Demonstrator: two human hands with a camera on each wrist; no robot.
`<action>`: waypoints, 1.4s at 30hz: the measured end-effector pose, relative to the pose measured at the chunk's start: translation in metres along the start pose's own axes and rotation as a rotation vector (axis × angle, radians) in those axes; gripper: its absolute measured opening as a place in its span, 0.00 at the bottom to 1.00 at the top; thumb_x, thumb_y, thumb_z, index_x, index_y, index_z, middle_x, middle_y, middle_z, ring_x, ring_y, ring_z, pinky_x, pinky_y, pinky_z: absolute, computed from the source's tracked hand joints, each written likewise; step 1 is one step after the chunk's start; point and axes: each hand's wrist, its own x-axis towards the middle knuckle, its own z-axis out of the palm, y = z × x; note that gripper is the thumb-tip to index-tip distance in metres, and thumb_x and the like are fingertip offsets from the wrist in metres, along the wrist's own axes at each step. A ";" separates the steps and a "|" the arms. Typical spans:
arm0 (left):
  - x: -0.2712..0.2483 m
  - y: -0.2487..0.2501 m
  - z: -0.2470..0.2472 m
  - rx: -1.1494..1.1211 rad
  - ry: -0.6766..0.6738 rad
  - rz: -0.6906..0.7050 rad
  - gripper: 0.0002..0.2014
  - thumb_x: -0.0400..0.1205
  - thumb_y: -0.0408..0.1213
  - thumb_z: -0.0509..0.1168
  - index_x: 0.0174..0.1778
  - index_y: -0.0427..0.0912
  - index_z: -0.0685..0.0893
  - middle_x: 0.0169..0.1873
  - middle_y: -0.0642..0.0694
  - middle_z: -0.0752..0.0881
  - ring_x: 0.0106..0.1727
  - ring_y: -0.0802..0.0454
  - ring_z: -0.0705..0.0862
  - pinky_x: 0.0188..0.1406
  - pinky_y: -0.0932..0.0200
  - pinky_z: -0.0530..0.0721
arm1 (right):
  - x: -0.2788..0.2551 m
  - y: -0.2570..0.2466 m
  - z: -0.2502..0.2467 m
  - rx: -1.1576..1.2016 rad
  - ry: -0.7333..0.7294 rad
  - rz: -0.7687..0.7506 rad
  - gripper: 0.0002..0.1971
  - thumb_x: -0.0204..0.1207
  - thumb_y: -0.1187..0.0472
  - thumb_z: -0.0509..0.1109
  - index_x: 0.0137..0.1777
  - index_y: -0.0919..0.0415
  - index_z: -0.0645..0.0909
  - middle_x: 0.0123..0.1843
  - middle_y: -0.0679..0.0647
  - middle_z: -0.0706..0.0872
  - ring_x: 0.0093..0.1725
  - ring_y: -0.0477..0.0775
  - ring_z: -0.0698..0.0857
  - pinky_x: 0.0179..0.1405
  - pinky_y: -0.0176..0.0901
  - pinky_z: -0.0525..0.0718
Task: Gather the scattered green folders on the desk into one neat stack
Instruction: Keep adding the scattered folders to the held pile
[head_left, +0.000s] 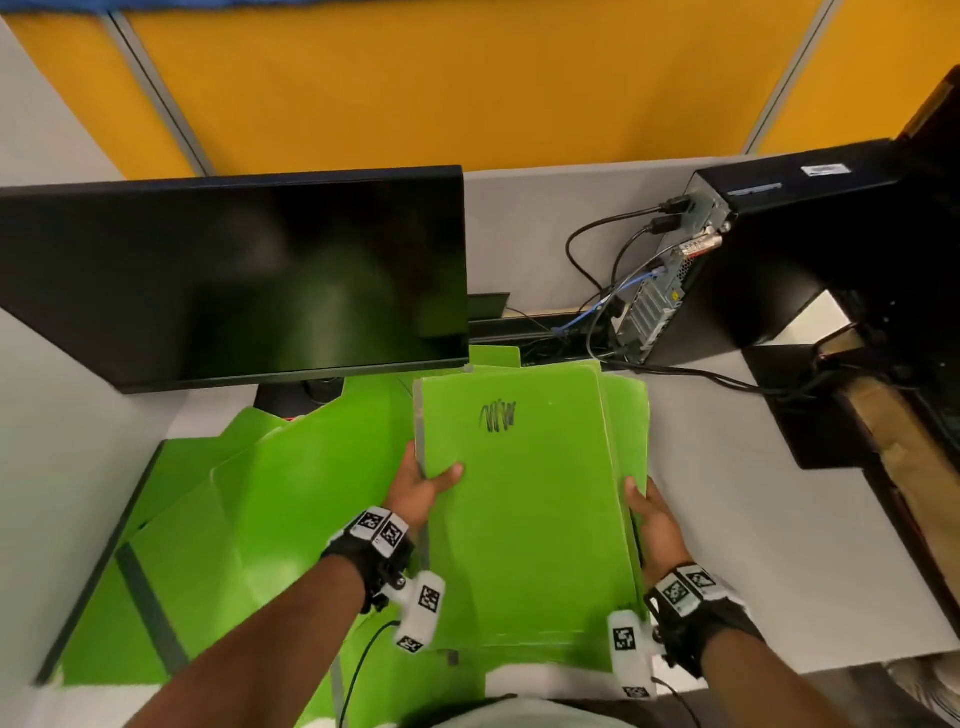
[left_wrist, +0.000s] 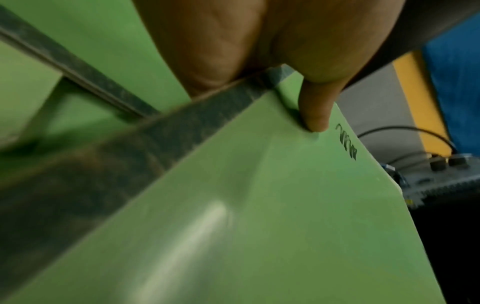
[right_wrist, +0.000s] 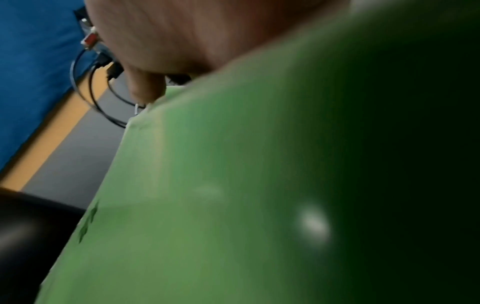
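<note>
— Green folders (head_left: 524, 499), where are they?
— Stacked at the desk's (head_left: 727, 499) front, scribble on top. Left hand (head_left: 415, 493) and right hand (head_left: 655, 525) pinch opposite edges, thumbs on top. Loose folders (head_left: 218, 519) lie left, below a monitor (head_left: 234, 280).

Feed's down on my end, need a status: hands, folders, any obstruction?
Left hand and right hand grip the folder stack by its sides. Loose folders still spread at left. Monitor overhangs their far edge.
</note>
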 end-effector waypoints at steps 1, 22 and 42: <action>-0.002 0.000 0.003 0.005 -0.024 -0.007 0.50 0.62 0.48 0.80 0.79 0.53 0.61 0.76 0.49 0.73 0.78 0.45 0.70 0.77 0.37 0.65 | -0.002 -0.001 0.004 -0.005 -0.001 -0.009 0.41 0.62 0.36 0.79 0.74 0.52 0.76 0.69 0.53 0.85 0.65 0.59 0.84 0.65 0.57 0.80; -0.031 -0.050 -0.091 1.412 -0.103 0.243 0.49 0.67 0.70 0.66 0.81 0.58 0.55 0.83 0.52 0.52 0.84 0.48 0.52 0.81 0.35 0.49 | 0.007 -0.016 -0.010 -0.278 -0.066 -0.052 0.45 0.43 0.39 0.88 0.66 0.40 0.79 0.62 0.51 0.90 0.63 0.63 0.86 0.65 0.74 0.78; -0.076 -0.078 -0.149 0.515 0.897 -0.720 0.66 0.61 0.72 0.70 0.81 0.31 0.48 0.81 0.31 0.53 0.83 0.36 0.51 0.80 0.41 0.55 | 0.011 -0.027 0.001 -0.352 -0.201 -0.067 0.42 0.48 0.42 0.87 0.66 0.45 0.81 0.63 0.58 0.88 0.64 0.65 0.85 0.67 0.72 0.77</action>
